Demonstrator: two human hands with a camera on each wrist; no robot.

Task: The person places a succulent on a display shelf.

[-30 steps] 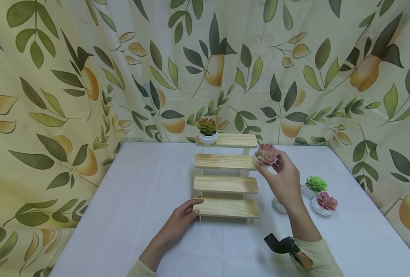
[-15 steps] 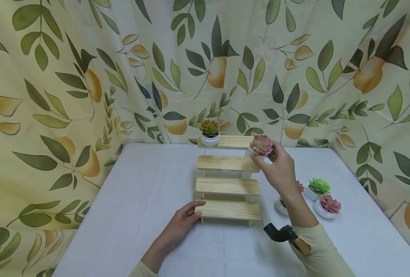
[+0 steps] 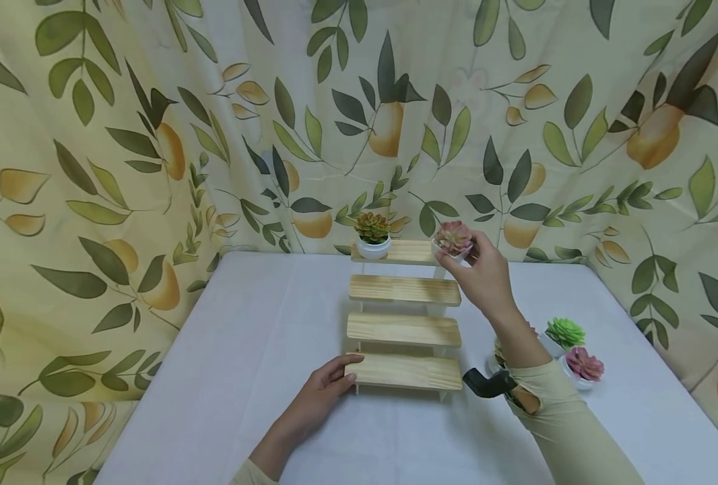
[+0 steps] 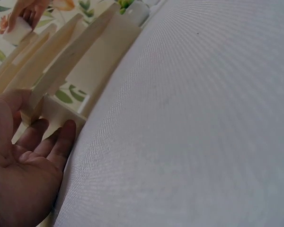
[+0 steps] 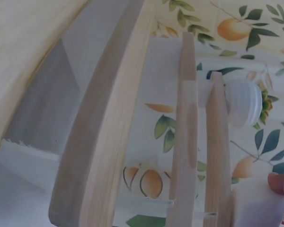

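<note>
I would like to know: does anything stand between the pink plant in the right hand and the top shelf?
Nothing visible: the right hand holds the pink plant at the right end of the top shelf. The brown-green plant sits apart, at the left end.

Soft, muted light (wrist views hazier).

The tiered stand (image 3: 404,330) is on my table (image 3: 262,323), with the curtain (image 3: 432,40) behind it. On its top tier, a potted succulent (image 3: 374,236) sits at the left end; my right hand (image 3: 483,273) has a second succulent (image 3: 452,239) at the right end. My left hand (image 3: 319,391) touches its lowest tier's left end. Other potted succulents (image 3: 584,364) stand right of it.
</note>
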